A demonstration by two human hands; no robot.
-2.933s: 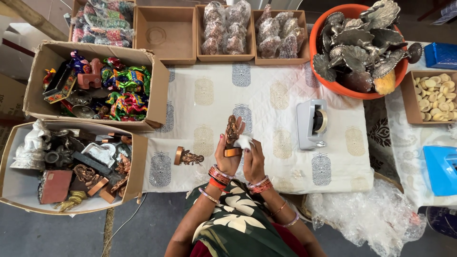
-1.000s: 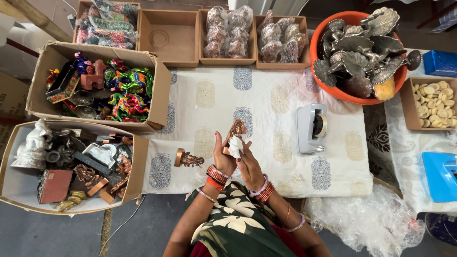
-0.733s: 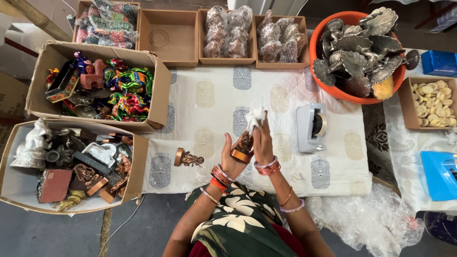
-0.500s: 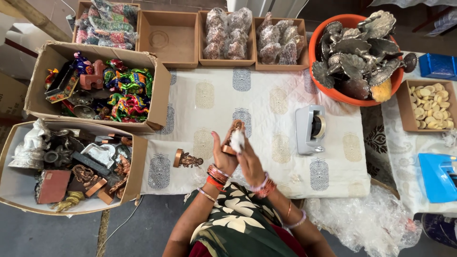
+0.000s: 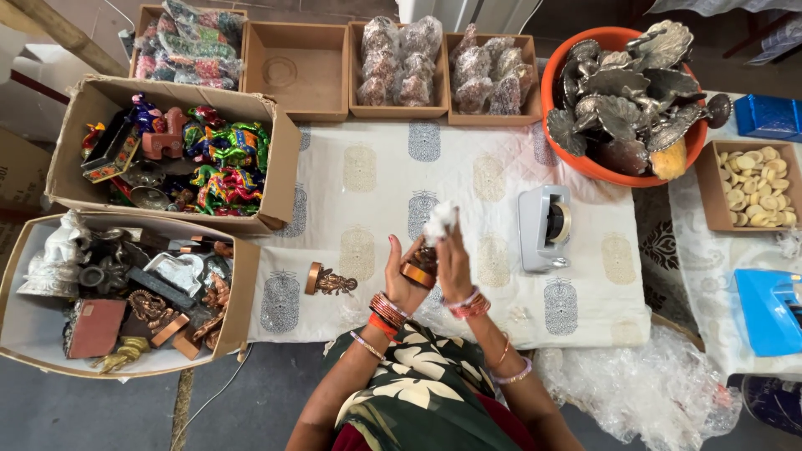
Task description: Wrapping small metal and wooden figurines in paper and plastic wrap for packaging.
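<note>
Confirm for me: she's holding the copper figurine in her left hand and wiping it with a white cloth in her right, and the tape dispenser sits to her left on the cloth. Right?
Not quite. The head view shows the tape dispenser on her right, not her left. The rest holds: the left hand holds the copper figurine, and the right hand presses a white cloth to it.

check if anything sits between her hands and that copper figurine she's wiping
Nothing visible does. The left hand grips the copper figurine directly, and the right hand presses a white cloth onto its top. That cloth is the only layer between them.
</note>
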